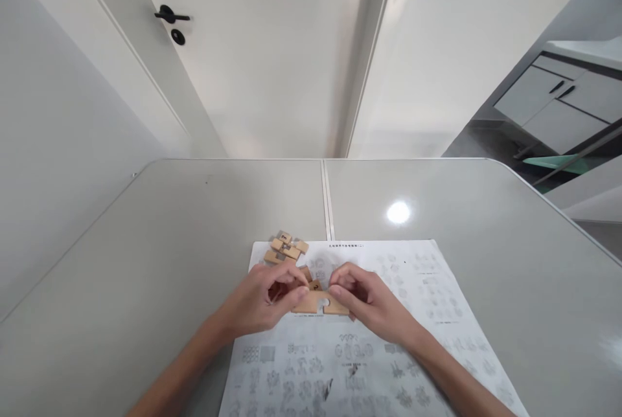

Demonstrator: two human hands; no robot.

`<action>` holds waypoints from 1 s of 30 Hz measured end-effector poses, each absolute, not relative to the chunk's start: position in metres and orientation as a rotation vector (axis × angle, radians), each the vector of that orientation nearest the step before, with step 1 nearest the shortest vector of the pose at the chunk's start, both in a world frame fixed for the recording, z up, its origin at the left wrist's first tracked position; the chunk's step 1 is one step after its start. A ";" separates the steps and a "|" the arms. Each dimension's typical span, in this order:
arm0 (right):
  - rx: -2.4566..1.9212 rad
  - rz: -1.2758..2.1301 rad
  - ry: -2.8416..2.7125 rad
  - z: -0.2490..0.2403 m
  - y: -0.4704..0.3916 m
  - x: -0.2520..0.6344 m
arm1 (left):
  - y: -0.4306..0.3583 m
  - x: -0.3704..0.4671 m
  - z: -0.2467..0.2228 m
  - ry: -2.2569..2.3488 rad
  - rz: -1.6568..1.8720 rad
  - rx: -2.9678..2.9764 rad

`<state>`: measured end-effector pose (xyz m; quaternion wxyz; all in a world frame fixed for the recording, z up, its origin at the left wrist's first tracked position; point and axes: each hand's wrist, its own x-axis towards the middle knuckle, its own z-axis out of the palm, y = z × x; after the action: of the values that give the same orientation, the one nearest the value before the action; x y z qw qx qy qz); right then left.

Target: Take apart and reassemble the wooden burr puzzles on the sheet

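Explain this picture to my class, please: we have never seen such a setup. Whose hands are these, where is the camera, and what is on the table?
No machine here: these are a person's bare left hand and right hand. The single picture comes from a camera on that person's head, looking forward and down. On the glossy grey table lies a white printed paper sheet. Small light-brown wooden blocks, some numbered, lie near its far left corner. The fingertips of both hands hold a flat, light-brown, notched wooden piece; whether it touches the paper is hard to tell.
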<state>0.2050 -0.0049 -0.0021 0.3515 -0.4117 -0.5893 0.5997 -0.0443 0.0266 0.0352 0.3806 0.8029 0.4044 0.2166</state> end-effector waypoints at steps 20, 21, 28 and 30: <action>-0.952 0.674 -2.336 -0.014 -0.016 0.196 | 0.039 -0.048 0.019 1.549 0.934 2.282; -0.942 0.657 -2.342 -0.015 -0.016 0.196 | 0.039 -0.048 0.019 1.551 0.933 2.286; -1.010 0.562 -2.364 -0.013 -0.015 0.198 | 0.043 -0.052 0.016 1.562 0.950 2.278; -1.044 0.558 -2.367 -0.012 -0.015 0.197 | 0.043 -0.054 0.015 1.569 0.947 2.266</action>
<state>0.1974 -0.0146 -0.0122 0.2451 -0.3823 -0.8671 0.2046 -0.0543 0.0433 0.0149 0.1133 0.7725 0.5349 0.3229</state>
